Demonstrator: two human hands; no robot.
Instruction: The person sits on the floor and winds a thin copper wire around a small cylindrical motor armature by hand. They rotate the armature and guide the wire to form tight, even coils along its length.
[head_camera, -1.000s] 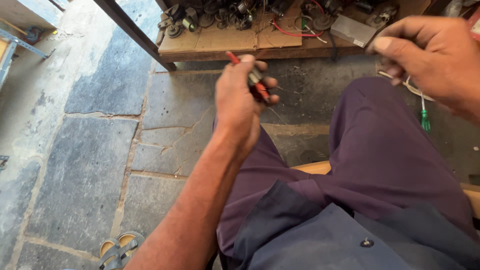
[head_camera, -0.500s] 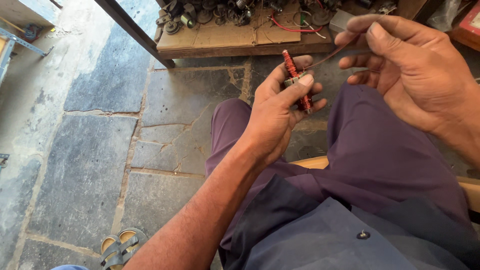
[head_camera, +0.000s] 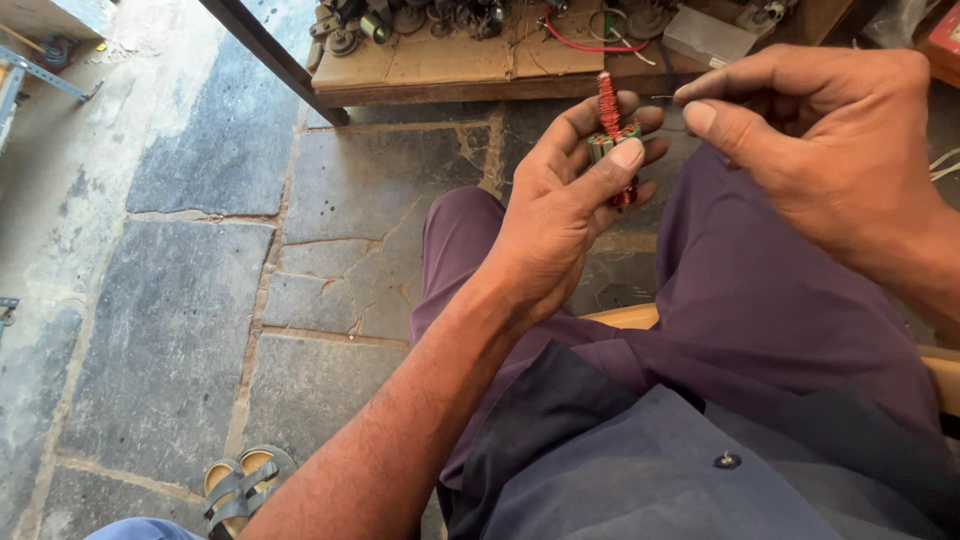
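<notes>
Left hand (head_camera: 560, 215) half hides wire coil (head_camera: 610, 125).

Soft even daylight, brighter at the top left, faint shadows on the stone floor (head_camera: 200, 330), sharp focus throughout

Two hands (head_camera: 560, 215), one copper coil (head_camera: 612, 135)

Red-wound coil (head_camera: 611, 125) (green band midway), roughly upright, gripped between fingers.
</notes>
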